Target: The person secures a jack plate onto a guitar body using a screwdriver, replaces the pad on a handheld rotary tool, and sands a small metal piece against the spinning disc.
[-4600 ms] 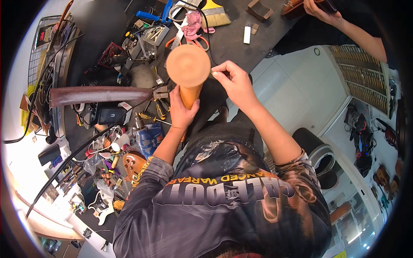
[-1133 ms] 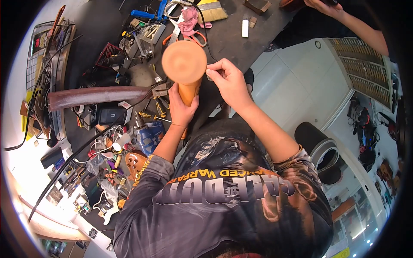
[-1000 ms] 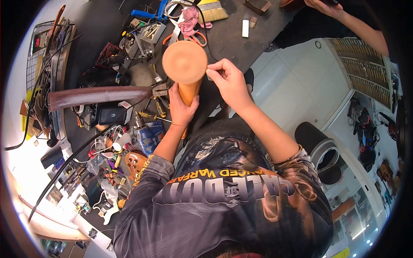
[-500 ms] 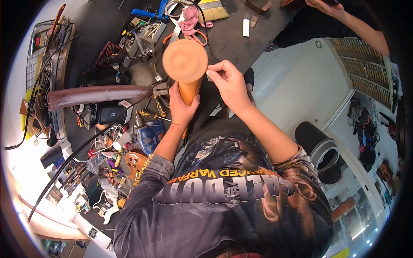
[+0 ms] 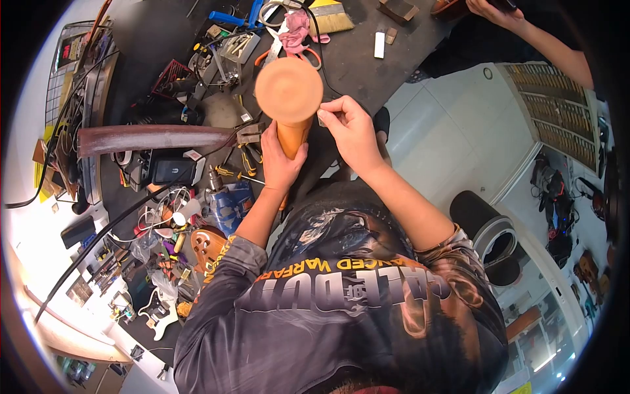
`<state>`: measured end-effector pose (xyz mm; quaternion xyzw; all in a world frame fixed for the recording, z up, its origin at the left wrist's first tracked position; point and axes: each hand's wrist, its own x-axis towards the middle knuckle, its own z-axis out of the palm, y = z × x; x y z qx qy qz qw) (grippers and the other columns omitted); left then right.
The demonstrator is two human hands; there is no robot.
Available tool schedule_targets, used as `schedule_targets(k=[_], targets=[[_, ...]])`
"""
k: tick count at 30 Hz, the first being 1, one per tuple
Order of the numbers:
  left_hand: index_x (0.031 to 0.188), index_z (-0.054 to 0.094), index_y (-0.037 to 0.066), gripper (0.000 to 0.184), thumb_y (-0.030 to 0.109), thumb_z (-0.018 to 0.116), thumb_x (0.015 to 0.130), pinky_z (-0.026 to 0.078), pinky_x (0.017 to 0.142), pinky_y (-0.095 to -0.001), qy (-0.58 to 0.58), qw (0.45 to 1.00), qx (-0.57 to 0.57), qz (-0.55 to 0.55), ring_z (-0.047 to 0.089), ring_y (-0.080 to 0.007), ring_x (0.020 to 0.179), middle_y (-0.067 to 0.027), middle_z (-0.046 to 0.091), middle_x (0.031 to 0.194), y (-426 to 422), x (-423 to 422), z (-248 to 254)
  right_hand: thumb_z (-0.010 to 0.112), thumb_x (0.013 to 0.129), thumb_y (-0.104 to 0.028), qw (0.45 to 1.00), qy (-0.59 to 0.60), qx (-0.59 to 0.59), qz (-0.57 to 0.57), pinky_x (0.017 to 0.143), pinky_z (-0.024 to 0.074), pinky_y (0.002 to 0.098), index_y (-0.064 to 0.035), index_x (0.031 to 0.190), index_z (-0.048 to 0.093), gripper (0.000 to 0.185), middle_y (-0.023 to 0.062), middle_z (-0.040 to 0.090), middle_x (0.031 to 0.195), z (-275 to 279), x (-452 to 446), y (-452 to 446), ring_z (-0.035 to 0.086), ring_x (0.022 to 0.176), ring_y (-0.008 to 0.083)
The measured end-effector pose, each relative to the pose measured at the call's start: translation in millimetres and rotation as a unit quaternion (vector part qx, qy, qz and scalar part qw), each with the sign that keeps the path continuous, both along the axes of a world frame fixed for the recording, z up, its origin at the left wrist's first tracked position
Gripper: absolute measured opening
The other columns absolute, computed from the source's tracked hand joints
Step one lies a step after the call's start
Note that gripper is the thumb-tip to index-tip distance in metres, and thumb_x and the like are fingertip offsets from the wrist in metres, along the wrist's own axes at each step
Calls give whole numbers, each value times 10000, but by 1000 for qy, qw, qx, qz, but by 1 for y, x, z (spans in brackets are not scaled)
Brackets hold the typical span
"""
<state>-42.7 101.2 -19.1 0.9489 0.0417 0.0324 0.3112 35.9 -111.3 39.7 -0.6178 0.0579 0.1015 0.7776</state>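
Note:
My left hand [image 5: 282, 161] is wrapped around the body of an orange, round-headed handheld tool [image 5: 294, 138]. It is held upright, its broad tan disc [image 5: 289, 90] facing me; faint rings on the disc look like spinning, though I cannot be sure. Thumb and forefinger of my right hand [image 5: 351, 128] are pinched at the disc's right edge. A small greyish piece [image 5: 321, 122] shows between those fingertips, too small to name. Whether it touches the disc, I cannot tell.
Left of the hands, a long brown curved wooden piece [image 5: 157, 139] sits at a vise [image 5: 251, 134]. Pliers, a blue drill [image 5: 230, 205] and cables crowd the bench. Scissors, a pink cloth [image 5: 295, 31] and a brush [image 5: 330, 16] lie behind. Another person's arm [image 5: 545, 43] is at upper right.
The tool and both hands appear slightly further right in the view, but the whole surroundings have shifted a little too. My grip looks the same.

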Motion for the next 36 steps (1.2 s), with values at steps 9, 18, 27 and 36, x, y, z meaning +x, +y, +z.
schedule_targets(k=[9, 18, 27, 36], targets=[[1681, 382, -20, 980, 297, 910, 919, 406, 1261, -566, 12, 1000, -2, 17, 494, -481, 1469, -277, 530, 1530, 1, -14, 4, 763, 1098, -86, 1000, -6, -14, -2, 824, 597, 290, 22, 1127, 743, 113, 44, 790, 992, -1, -3, 1, 726, 896, 97], [1441, 607, -3, 569, 164, 862, 961, 495, 1152, -481, 7, 996, -89, -11, 632, -382, 1303, -208, 632, 1366, 0, -46, 42, 750, 1115, -65, 998, 2, 10, -67, 872, 602, 275, 17, 1181, 721, 109, 47, 777, 1041, 4, 1, -28, 727, 938, 93], [1342, 716, -21, 272, 139, 743, 1123, 597, 1026, -332, 210, 803, -556, 45, 751, -175, 1171, -108, 773, 1275, -105, 38, 127, 742, 1121, -43, 993, 33, 63, -93, 916, 585, 265, 6, 1246, 690, 144, 40, 731, 1117, 40, -15, -51, 691, 1005, 86], [1212, 747, -23, 208, 169, 745, 1130, 632, 968, -331, 230, 786, -571, 54, 777, -159, 1018, -87, 798, 1128, -125, 43, 111, 733, 1120, -36, 988, 38, 100, -108, 904, 577, 264, 7, 1356, 624, 263, 50, 716, 1135, 40, -28, -62, 687, 1014, 95]])
